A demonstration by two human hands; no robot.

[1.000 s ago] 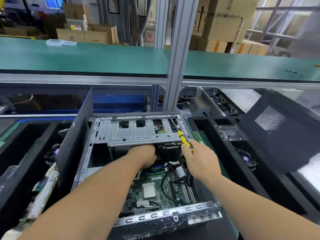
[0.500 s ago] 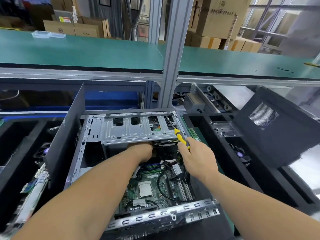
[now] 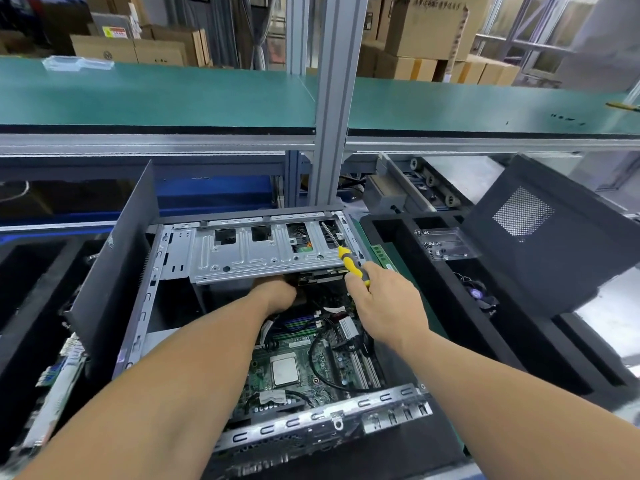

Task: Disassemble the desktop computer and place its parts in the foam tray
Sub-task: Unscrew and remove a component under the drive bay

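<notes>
The open desktop case (image 3: 138,327) lies in front of me with its green motherboard (image 3: 304,362) exposed. A silver drive cage (image 3: 249,254) spans the far end of the case. My left hand (image 3: 273,296) reaches under the cage's near edge, and its fingers are hidden there. My right hand (image 3: 384,306) grips a yellow-and-black screwdriver (image 3: 349,261) whose tip points into an opening at the cage's right end. A black foam tray (image 3: 408,258) stands right of the case, with a clear-packed part (image 3: 446,244) and a fan (image 3: 478,296) in its slots.
A black side panel (image 3: 554,233) leans over the right tray. Another black foam tray (image 3: 31,306) sits to the left, with a circuit board (image 3: 59,382) at its near edge. A grey post (image 3: 332,109) rises behind the case under a green shelf (image 3: 156,95).
The screwdriver's tip has moved farther along the cage toward its far right opening. My left hand stays under the cage.
</notes>
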